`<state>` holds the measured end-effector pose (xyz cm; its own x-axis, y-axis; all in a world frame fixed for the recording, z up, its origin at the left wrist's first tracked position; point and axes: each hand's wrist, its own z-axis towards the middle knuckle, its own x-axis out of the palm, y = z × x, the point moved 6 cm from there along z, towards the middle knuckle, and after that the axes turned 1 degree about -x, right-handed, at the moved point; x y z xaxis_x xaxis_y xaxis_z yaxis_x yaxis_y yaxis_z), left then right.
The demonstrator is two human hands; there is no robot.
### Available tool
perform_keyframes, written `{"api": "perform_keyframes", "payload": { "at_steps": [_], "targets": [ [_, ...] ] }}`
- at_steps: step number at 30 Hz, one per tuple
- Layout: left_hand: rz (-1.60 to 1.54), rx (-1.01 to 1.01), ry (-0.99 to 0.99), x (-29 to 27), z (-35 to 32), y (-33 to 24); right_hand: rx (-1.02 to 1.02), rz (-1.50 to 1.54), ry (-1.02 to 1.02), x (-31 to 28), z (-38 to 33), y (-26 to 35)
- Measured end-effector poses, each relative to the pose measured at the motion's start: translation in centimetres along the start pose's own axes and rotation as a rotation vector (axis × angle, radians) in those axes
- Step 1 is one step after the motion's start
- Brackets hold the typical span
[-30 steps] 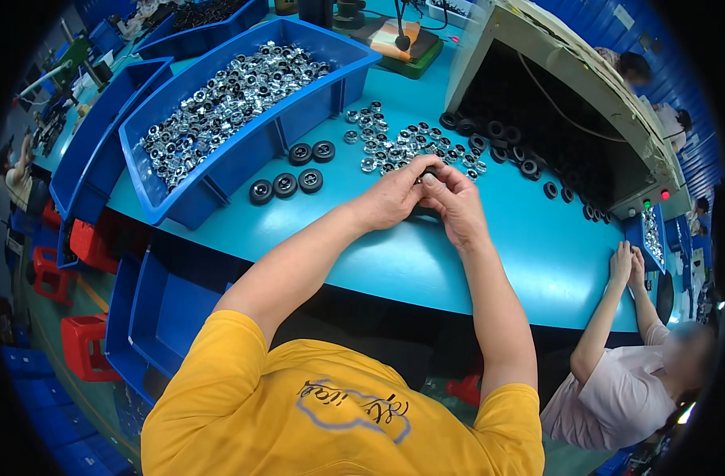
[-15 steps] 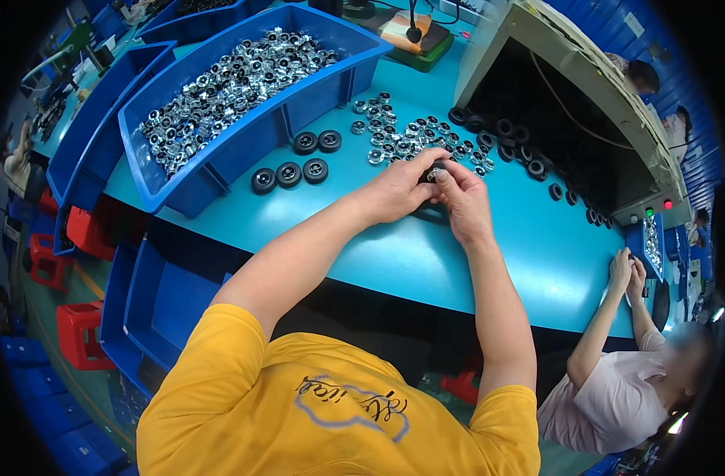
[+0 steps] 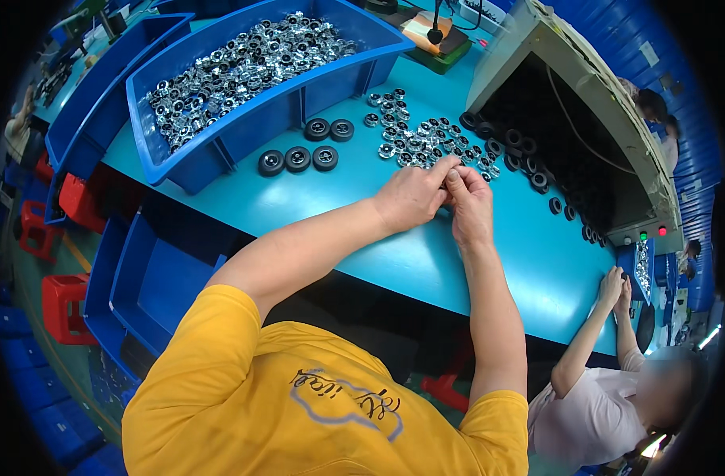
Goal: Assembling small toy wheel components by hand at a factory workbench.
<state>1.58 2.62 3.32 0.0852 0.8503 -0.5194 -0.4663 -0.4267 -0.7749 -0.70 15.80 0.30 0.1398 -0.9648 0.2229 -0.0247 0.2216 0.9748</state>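
My left hand (image 3: 412,196) and my right hand (image 3: 471,208) meet over the turquoise table, fingers curled and thumbs pressing together. Between them is a small black-tyred wheel, now almost wholly covered by the fingers. Just beyond my hands lie many loose shiny wheel hubs (image 3: 426,141) with dark centres. Black rubber tyres (image 3: 538,181) are strewn to their right, running up to the opening of a beige machine. Several wheels with black tyres on their hubs (image 3: 297,159) lie flat in two rows to the left of my hands.
A large blue bin (image 3: 303,103) heaped with hubs stands at the back left. The beige machine (image 3: 501,59) borders the table's right side. Empty blue bins (image 3: 160,293) and red stools (image 3: 63,309) are at lower left. A co-worker (image 3: 588,412) sits at right, hands at the table.
My hands have closed further over the wheel, whose dark tyre showed more plainly before. The whole view has shifted slightly; the rows of wheels look the same.
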Motion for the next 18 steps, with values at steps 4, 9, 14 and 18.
{"api": "perform_keyframes", "payload": {
  "at_steps": [4, 9, 14, 18],
  "targets": [
    [-0.004, -0.008, -0.028, 0.0, 0.0, -0.3, 0.129, 0.130, 0.061, -0.2, 0.3, -0.4],
    [-0.186, -0.051, -0.022, -0.6, 0.8, 0.6, 0.155, 0.184, 0.057, 0.3, 0.0, 0.1],
    [-0.147, -0.010, -0.023, 0.0, 0.8, 0.8, 0.106, 0.090, 0.013, -0.4, 0.3, -0.3],
    [-0.053, -0.101, -0.055, 0.5, 0.4, 0.3, 0.055, 0.033, -0.045, -0.4, 0.3, -0.2]
  ]
}}
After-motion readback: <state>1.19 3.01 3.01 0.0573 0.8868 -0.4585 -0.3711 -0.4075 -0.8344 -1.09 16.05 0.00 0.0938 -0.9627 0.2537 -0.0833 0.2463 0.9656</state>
